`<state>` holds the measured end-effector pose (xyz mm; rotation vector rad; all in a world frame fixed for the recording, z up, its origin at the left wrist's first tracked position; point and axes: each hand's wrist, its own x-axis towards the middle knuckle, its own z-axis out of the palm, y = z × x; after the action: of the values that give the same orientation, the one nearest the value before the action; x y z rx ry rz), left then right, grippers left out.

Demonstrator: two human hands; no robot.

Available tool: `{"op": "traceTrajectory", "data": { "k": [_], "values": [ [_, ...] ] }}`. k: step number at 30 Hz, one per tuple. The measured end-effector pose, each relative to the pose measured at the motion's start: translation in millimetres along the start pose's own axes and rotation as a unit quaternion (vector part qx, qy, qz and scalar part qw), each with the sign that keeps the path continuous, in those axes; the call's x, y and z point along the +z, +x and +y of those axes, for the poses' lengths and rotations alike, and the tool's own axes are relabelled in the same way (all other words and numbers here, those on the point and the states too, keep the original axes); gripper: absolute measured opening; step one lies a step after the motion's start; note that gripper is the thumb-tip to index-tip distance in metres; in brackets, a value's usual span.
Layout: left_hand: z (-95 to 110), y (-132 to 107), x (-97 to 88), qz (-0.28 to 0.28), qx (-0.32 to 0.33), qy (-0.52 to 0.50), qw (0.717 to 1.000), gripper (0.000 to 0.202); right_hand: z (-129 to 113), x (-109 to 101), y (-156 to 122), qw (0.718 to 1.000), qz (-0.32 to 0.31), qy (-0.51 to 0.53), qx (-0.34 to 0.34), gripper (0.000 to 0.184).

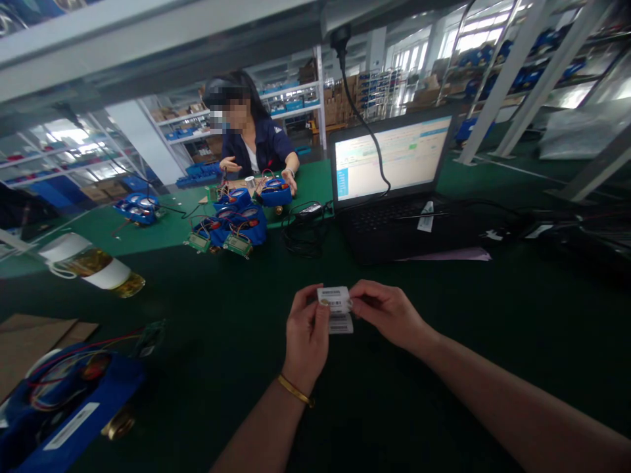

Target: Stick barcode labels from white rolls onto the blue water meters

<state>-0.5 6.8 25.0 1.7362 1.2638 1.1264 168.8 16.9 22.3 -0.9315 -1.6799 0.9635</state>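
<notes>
A strip of white barcode labels (pixel 335 294) is held between both hands above the dark green bench. My left hand (pixel 306 332) pinches its left edge, the thumb lying over the printed face. At the right edge, my right hand (pixel 387 310) grips the strip between thumb and fingertips. The lower part of the strip hangs below the fingers, tilted away from the upper part. Behind the hands stands an open laptop (pixel 394 217) with a lit screen. A small white label lies on its keyboard side.
Blue meter bodies with wires and circuit boards (pixel 246 226) stand mid-bench, and another blue meter body (pixel 73 407) sits front left. A glass tea bottle (pixel 98 266) is on the left. A black cable (pixel 308 230) lies beside the laptop. Opposite sits a co-worker (pixel 256 141) handling meters.
</notes>
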Motion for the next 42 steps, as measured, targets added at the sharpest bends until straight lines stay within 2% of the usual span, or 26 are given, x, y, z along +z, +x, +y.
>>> {"op": "traceTrajectory", "data": {
  "k": [2,4,6,9,11,13,16,18,21,25,27,31,35,37,42],
  "values": [
    [-0.4,1.2,0.4,0.022,-0.02,-0.019,0.999,0.028,-1.0,0.3,-0.7,0.997,-0.021,-0.056,-0.054,0.011],
    [-0.8,2.2,0.5,0.037,-0.028,-0.032,0.998,0.026,-0.9,1.6,-1.3,0.994,-0.034,-0.082,-0.07,0.011],
    [-0.8,2.3,0.5,0.037,-0.018,-0.037,0.998,0.025,0.6,3.3,-1.5,0.998,-0.028,-0.053,-0.036,0.009],
    [0.4,1.3,0.5,0.022,0.008,-0.03,0.999,0.023,2.8,4.8,-1.0,0.998,-0.023,0.044,0.043,0.01],
    [1.1,0.6,0.6,0.016,0.012,-0.025,0.999,0.023,2.3,4.5,-0.8,0.997,-0.022,0.057,0.052,0.011],
    [1.1,0.3,0.8,0.019,0.0,-0.025,0.999,0.024,0.2,3.5,-1.0,1.0,-0.016,-0.005,0.0,0.011],
    [-0.7,0.5,0.9,0.04,-0.015,-0.022,0.999,0.024,-3.1,2.2,-1.9,0.988,-0.028,-0.116,-0.099,0.012],
    [-2.0,0.7,0.8,0.057,-0.016,-0.019,0.998,0.023,-3.5,2.2,-2.2,0.982,-0.035,-0.143,-0.118,0.013],
    [-2.4,0.9,0.8,0.056,-0.013,-0.024,0.998,0.021,-0.7,3.7,-2.0,0.991,-0.014,-0.113,-0.063,0.011],
    [0.4,0.4,1.2,0.028,-0.014,-0.025,0.999,0.022,3.1,5.9,-1.5,0.998,0.005,0.016,0.056,0.009],
    [2.2,0.3,1.1,0.031,-0.023,-0.006,0.999,0.023,2.5,6.1,-1.7,0.999,0.0,0.021,0.047,0.008],
    [2.8,1.2,0.4,0.043,-0.049,0.027,0.997,0.024,-1.5,4.7,-2.3,0.996,0.003,-0.084,-0.043,0.01],
    [-1.6,2.9,1.3,0.036,-0.07,-0.017,0.997,0.023,0.6,3.8,-1.9,0.988,0.007,-0.125,-0.086,0.012],
    [-3.1,3.4,2.0,0.047,-0.069,-0.038,0.996,0.022,4.5,4.3,-1.5,0.989,0.01,-0.124,-0.076,0.01],
    [0.3,3.0,1.6,0.056,-0.047,-0.046,0.996,0.023,13.0,6.9,-1.6,0.997,0.036,-0.062,0.008,0.01]
  ]
}}
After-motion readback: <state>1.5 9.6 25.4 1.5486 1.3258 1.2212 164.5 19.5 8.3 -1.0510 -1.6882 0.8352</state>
